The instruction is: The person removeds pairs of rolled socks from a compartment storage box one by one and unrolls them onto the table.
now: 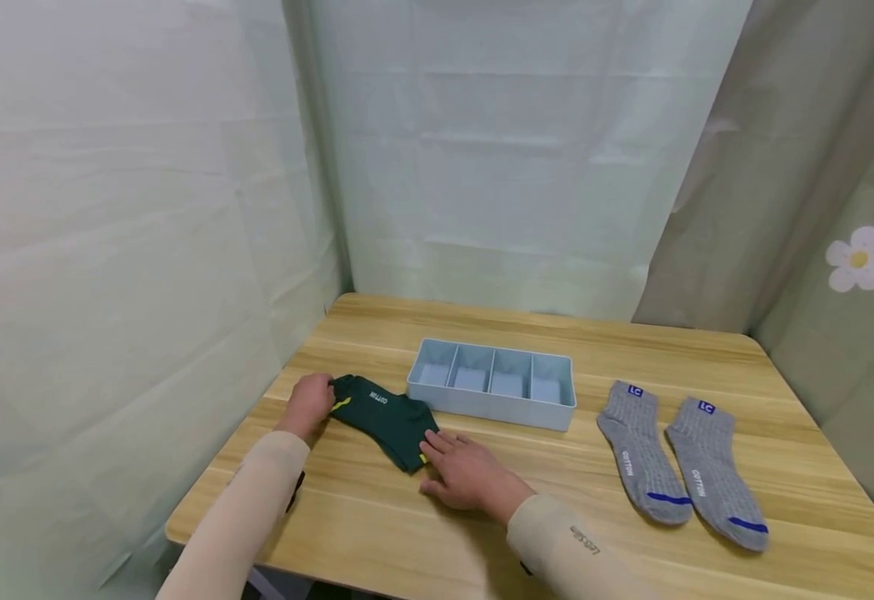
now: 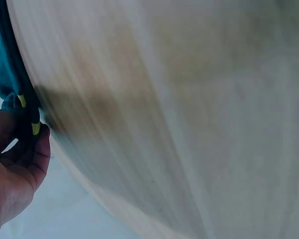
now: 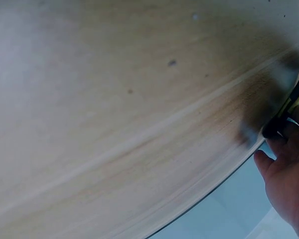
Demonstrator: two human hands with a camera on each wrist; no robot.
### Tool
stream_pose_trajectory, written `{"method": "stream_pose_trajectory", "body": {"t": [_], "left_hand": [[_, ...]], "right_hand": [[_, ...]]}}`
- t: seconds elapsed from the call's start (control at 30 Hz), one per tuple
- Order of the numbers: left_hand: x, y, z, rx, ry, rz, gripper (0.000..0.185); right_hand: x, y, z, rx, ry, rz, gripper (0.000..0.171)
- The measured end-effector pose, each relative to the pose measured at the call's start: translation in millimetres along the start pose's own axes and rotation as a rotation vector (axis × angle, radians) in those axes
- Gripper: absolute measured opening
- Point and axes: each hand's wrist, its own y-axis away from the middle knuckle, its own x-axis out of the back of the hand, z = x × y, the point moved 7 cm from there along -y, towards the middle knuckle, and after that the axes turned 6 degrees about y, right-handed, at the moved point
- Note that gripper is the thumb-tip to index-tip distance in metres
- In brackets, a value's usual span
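Dark green socks marked COTTON, with yellow bits, lie flat at the table's left. Two layers with yellow bits show at the cuff in the left wrist view, so they look stacked. My left hand pinches the cuff end between thumb and fingers. Over at the toe end, my right hand rests with its fingers stretched out, fingertips touching the fabric. In the right wrist view only the dark edge of the socks shows beside that hand.
A light blue box with several compartments stands just behind the green socks. Two grey socks, one left of the other, lie at the right with blue toe stripes. Curtains hang round the wooden table.
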Motion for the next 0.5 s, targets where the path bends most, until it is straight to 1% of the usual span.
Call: {"method": "stream_pose_trajectory", "body": {"t": [0.1, 0.2, 0.27, 0.33, 0.4, 0.5], "left_hand": [[-1.0, -1.8, 3.4, -0.027, 0.007, -0.016, 0.031], [-0.8, -1.8, 5.2, -0.056, 0.002, -0.027, 0.035], [0.7, -1.3, 3.6, -0.055, -0.015, -0.025, 0.028], [3.0, -1.1, 0.1, -0.038, -0.031, -0.020, 0.019], [5.0, -0.5, -3.2, -0.013, -0.046, -0.023, 0.018], [6.7, 1.2, -3.4, -0.021, -0.064, -0.029, 0.022]], "right_hand": [[0.9, 0.0, 0.8, -0.004, 0.008, 0.004, 0.067], [2.1, 0.0, 1.5, -0.005, 0.015, 0.008, 0.067], [2.6, 0.0, 1.7, -0.006, 0.014, 0.006, 0.067], [2.8, 0.0, 1.2, -0.005, 0.011, 0.003, 0.067], [2.3, 0.1, 0.4, -0.005, 0.003, -0.004, 0.067], [1.9, 0.8, -1.1, -0.005, -0.010, -0.011, 0.068]]}}
